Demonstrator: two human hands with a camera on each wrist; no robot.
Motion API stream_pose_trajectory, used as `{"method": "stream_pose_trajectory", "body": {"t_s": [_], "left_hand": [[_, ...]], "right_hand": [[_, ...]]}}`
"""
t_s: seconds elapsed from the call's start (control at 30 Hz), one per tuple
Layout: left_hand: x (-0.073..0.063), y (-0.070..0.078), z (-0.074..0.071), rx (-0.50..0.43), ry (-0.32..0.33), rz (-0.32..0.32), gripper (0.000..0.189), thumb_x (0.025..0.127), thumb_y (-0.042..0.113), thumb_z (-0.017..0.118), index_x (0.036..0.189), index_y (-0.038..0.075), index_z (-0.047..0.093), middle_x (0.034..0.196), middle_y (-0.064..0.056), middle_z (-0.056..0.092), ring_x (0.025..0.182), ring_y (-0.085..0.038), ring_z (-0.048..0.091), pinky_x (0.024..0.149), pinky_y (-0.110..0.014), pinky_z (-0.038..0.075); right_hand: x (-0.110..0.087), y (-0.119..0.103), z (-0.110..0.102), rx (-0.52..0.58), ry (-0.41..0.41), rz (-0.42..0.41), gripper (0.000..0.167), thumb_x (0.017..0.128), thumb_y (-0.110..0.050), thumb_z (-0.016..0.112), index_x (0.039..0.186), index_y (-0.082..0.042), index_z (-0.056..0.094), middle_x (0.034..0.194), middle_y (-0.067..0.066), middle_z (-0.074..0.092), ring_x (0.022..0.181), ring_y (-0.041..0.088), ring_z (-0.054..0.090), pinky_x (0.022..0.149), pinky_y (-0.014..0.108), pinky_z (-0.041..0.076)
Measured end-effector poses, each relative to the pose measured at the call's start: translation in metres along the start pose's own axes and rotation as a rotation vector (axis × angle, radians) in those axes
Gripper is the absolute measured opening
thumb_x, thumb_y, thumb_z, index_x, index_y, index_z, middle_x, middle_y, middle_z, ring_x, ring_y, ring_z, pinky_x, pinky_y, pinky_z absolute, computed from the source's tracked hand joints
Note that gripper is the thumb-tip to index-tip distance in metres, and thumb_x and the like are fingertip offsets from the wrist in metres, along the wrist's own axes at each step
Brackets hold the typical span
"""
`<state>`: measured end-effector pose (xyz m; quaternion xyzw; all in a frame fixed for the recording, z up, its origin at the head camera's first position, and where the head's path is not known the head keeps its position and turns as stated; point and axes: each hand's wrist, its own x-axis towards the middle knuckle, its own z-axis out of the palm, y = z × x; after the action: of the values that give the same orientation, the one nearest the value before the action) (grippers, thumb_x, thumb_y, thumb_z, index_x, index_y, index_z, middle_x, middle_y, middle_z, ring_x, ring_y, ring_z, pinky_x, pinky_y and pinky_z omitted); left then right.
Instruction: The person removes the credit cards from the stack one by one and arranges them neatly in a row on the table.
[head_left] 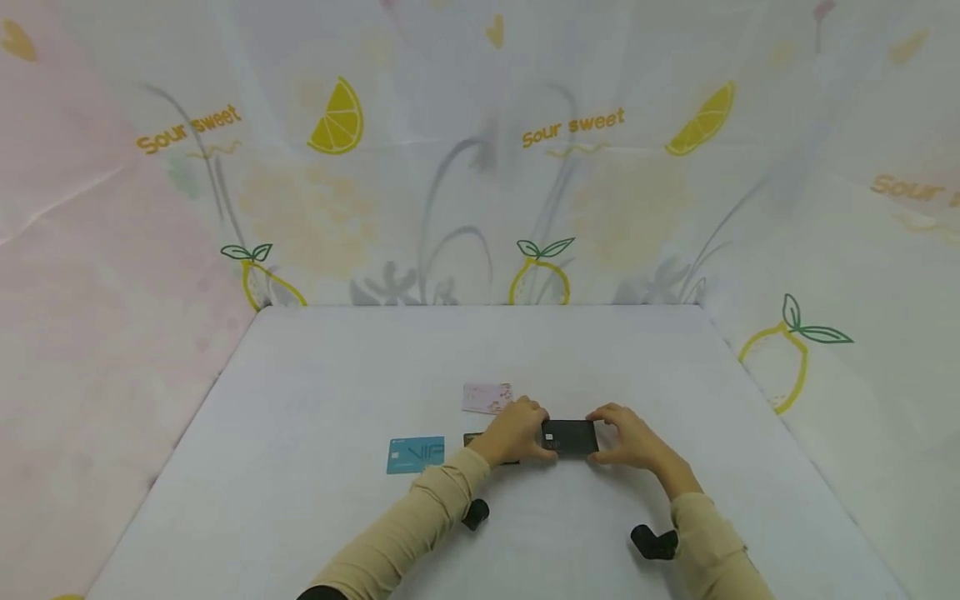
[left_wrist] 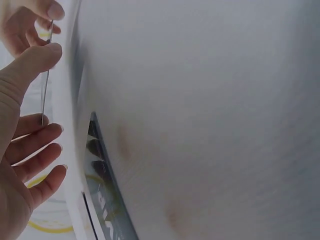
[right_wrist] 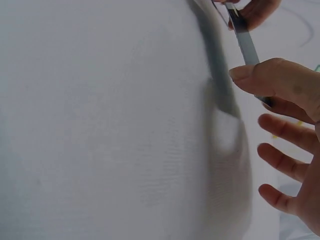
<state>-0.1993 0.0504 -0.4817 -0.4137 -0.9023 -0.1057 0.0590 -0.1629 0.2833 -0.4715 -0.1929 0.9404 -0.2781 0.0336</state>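
A black card (head_left: 570, 437) with a small light square on it is held by its two short ends just above the table; in the wrist views it appears edge-on, and a shadow lies below it. My left hand (head_left: 517, 431) pinches its left end between thumb and index finger. At the other end my right hand (head_left: 628, 437) pinches it too, thumb at the near corner; the right wrist view shows the remaining fingers (right_wrist: 282, 162) spread apart. A dark card (head_left: 471, 437) lies flat beneath the left hand and wrist, mostly hidden by them.
To the left, a blue card (head_left: 416, 455) lies flat on the white tabletop (head_left: 300, 375). Behind the left hand is a pink floral card (head_left: 486, 397). Black stubs (head_left: 654, 542) jut out beside both sleeves. A patterned cloth (head_left: 465, 100) hangs at the back.
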Motion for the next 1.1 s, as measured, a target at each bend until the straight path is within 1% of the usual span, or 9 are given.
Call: {"method": "stream_pose_trajectory", "body": {"t_s": [0.2, 0.33, 0.4, 0.57, 0.77, 0.9, 1.1], "left_hand": [[-0.003, 0.003, 0.007, 0.043, -0.026, 0.0, 0.057, 0.071, 0.056, 0.074, 0.101, 0.008, 0.068, 0.095, 0.0, 0.063, 0.086, -0.013, 0.055, 0.077, -0.023, 0.046], [-0.006, 0.003, 0.011, 0.039, -0.021, -0.009, 0.056, 0.069, 0.057, 0.074, 0.098, 0.009, 0.068, 0.091, 0.001, 0.059, 0.084, -0.012, 0.052, 0.076, -0.023, 0.045], [-0.008, 0.003, 0.012, 0.025, -0.027, -0.019, 0.056, 0.069, 0.056, 0.075, 0.098, 0.009, 0.068, 0.091, 0.001, 0.058, 0.084, -0.012, 0.05, 0.077, -0.024, 0.044], [-0.013, 0.003, 0.013, -0.015, -0.049, -0.043, 0.057, 0.068, 0.057, 0.075, 0.099, 0.01, 0.068, 0.093, 0.001, 0.056, 0.087, -0.012, 0.049, 0.08, -0.026, 0.043], [-0.014, 0.003, 0.012, -0.026, -0.067, -0.043, 0.06, 0.067, 0.059, 0.075, 0.101, 0.01, 0.068, 0.096, 0.001, 0.057, 0.089, -0.012, 0.049, 0.079, -0.026, 0.044], [-0.014, 0.003, 0.012, -0.022, -0.073, -0.045, 0.062, 0.067, 0.061, 0.074, 0.102, 0.01, 0.069, 0.098, 0.0, 0.057, 0.089, -0.013, 0.049, 0.079, -0.027, 0.044], [-0.016, 0.003, 0.012, -0.02, -0.056, -0.039, 0.063, 0.067, 0.061, 0.074, 0.105, 0.01, 0.069, 0.099, -0.001, 0.057, 0.091, -0.013, 0.05, 0.079, -0.027, 0.045]], "right_hand": [[-0.006, 0.002, 0.006, -0.011, 0.009, -0.021, 0.051, 0.066, -0.016, 0.082, 0.111, 0.001, 0.063, 0.113, 0.02, 0.058, 0.104, 0.04, 0.053, 0.088, 0.057, 0.042], [-0.006, 0.001, 0.009, -0.025, 0.018, -0.014, 0.05, 0.065, -0.016, 0.082, 0.109, -0.001, 0.064, 0.113, 0.019, 0.058, 0.107, 0.043, 0.05, 0.084, 0.066, 0.038], [-0.007, 0.0, 0.011, -0.034, 0.016, -0.001, 0.05, 0.064, -0.018, 0.082, 0.109, -0.003, 0.065, 0.113, 0.018, 0.058, 0.107, 0.043, 0.049, 0.081, 0.068, 0.037], [-0.008, -0.002, 0.013, -0.058, -0.001, 0.028, 0.049, 0.064, -0.021, 0.083, 0.107, -0.007, 0.067, 0.115, 0.017, 0.056, 0.107, 0.041, 0.048, 0.08, 0.065, 0.037], [-0.009, -0.003, 0.012, -0.08, -0.029, 0.035, 0.05, 0.065, -0.024, 0.083, 0.109, -0.007, 0.067, 0.115, 0.016, 0.054, 0.106, 0.041, 0.047, 0.079, 0.065, 0.038], [-0.011, -0.002, 0.015, -0.085, -0.01, 0.023, 0.051, 0.066, -0.026, 0.083, 0.111, -0.008, 0.067, 0.115, 0.015, 0.054, 0.105, 0.039, 0.047, 0.079, 0.063, 0.037], [-0.012, -0.001, 0.018, -0.082, 0.015, 0.017, 0.051, 0.067, -0.029, 0.082, 0.112, -0.009, 0.068, 0.115, 0.013, 0.053, 0.106, 0.04, 0.046, 0.08, 0.064, 0.036]]}}
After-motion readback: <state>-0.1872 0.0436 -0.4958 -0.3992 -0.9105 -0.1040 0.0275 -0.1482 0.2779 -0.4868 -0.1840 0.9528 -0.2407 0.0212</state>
